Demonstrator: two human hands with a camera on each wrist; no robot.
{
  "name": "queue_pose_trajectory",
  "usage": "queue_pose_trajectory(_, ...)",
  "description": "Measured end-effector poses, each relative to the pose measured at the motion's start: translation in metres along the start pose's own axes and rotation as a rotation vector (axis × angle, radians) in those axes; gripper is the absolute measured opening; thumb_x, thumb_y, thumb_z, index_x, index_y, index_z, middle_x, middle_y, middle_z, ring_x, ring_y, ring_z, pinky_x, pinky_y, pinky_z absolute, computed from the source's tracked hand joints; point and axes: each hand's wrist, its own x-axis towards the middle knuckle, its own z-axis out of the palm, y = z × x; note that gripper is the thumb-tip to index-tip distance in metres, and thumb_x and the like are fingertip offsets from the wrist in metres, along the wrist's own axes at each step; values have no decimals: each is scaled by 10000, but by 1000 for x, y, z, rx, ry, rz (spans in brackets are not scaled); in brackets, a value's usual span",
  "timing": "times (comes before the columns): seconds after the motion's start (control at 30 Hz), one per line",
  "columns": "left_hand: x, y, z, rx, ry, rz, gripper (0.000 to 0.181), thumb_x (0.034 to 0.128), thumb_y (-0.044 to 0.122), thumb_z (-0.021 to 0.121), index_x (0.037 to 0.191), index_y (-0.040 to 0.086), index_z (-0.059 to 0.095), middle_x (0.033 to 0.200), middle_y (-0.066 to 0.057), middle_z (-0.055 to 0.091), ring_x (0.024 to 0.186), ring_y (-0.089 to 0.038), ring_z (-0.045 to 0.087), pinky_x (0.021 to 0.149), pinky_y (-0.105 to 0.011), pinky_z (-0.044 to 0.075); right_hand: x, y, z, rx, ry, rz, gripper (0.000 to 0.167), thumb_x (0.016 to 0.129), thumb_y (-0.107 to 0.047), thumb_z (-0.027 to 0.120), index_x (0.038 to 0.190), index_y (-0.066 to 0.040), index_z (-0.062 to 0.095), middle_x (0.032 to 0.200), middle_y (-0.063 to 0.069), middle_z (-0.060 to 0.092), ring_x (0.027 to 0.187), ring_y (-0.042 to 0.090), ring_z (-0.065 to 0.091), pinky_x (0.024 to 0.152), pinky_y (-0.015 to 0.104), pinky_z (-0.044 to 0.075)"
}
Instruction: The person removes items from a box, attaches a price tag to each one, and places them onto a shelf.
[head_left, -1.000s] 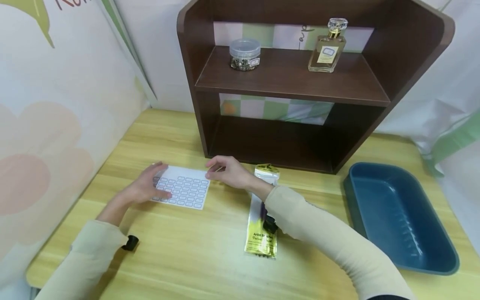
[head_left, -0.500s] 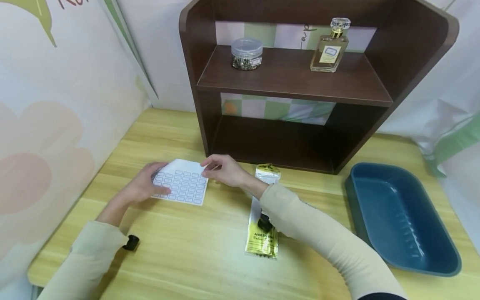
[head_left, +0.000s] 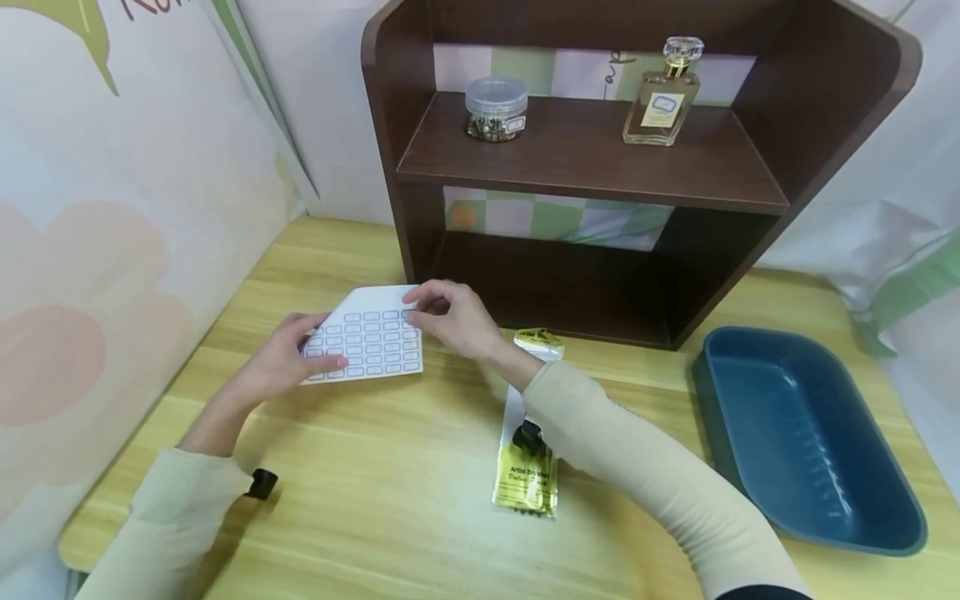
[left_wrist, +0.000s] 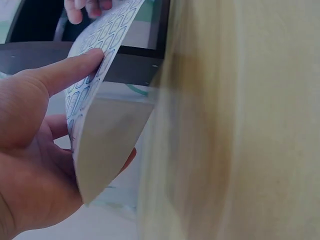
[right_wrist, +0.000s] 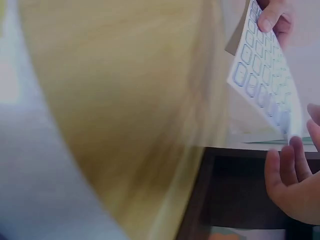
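A white sheet of blue-bordered sticker labels (head_left: 367, 337) is held up off the table, tilted. My left hand (head_left: 281, 358) grips its left side, thumb on the printed face and fingers behind, as the left wrist view also shows. At the upper right corner, the bent thumb and forefinger of my right hand (head_left: 457, 321) pinch the edge. Whether a single label lies between those tips is too small to tell. The sheet's top left is cut or folded at a slant. In the right wrist view, the right fingers (right_wrist: 287, 170) are at the sheet's end.
Behind stands a dark brown shelf (head_left: 592, 187) bearing a lidded clear jar (head_left: 497, 110) and a perfume bottle (head_left: 663, 100), both labelled. A yellow brush packet (head_left: 525, 483) lies partly under the right forearm. A blue tray (head_left: 795, 442) stands at right, a white wall panel (head_left: 150, 250) at left.
Both hands have raised the label sheet from near the table, and its right side has moved up and back toward the shelf. The jar, bottle, packet and tray stay put.
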Motion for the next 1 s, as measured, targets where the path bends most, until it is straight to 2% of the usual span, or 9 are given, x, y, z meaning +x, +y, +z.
queue_pose_trajectory(0.07,-1,5,-1,-1,-6,12,788,865,158,810,1499,-54,392,1305,-287,428,1031,-335,534,825,-324,511,1,-6,-3,-31,36,-37,189,910,-105,748,1097,-87,736,1049,63,637,925,218,587,809,350,524)
queue_pose_trajectory(0.2,-3,14,-2,-72,-39,45,833,868,144,807,1537,-9,335,1299,-261,449,987,-338,587,752,-296,553,3,-16,-7,-95,69,-103,219,906,-124,761,1125,-109,743,1181,35,605,1080,242,544,912,463,492)
queue_pose_trajectory(0.3,-3,18,-1,-142,-61,73,795,863,96,805,1517,48,356,1274,-227,480,960,-331,618,720,-298,573,5,-22,-10,-116,48,-124,229,903,-131,768,1131,-133,749,1217,-5,599,1140,208,527,936,431,480)
queue_pose_trajectory(0.37,-2,19,1,-157,-69,95,738,862,87,805,1477,75,396,1246,-204,503,950,-320,628,720,-303,580,7,-24,-11,-118,25,-127,235,902,-135,771,1136,-147,752,1215,-25,611,1143,184,527,950,396,467)
queue_pose_trajectory(0.47,-2,21,3,-166,-75,136,667,858,71,805,1421,88,447,1204,-184,544,943,-302,640,730,-303,586,9,-25,-13,-107,-9,-137,244,904,-128,769,1146,-139,749,1196,-31,643,1135,216,542,984,404,448)
queue_pose_trajectory(0.63,-4,25,5,-129,-64,214,605,849,59,809,1381,80,521,1140,-129,645,930,-255,645,748,-258,561,11,-24,-13,-71,-47,-147,238,907,-99,758,1145,-111,746,1165,-5,670,1104,308,579,987,452,464)
queue_pose_trajectory(0.77,-5,29,6,-85,-65,236,566,864,101,803,1378,95,565,1152,-67,677,925,-224,636,750,-244,552,11,-24,-12,-92,-65,-148,258,902,-105,765,1158,-109,743,1183,42,646,1097,310,581,967,443,481)
queue_pose_trajectory(0.9,-7,31,6,-50,-69,229,561,882,156,793,1397,99,579,1240,-71,658,933,-214,630,758,-248,555,10,-24,-12,-126,-104,-141,275,899,-137,771,1173,-126,747,1177,50,621,1067,268,575,905,356,491)
queue_pose_trajectory(1.0,-8,32,6,-17,-43,239,569,868,157,805,1394,105,594,1300,-94,636,948,-209,629,762,-238,546,9,-24,-14,-134,-135,-135,286,893,-152,778,1177,-129,750,1136,34,615,994,207,580,833,286,489)
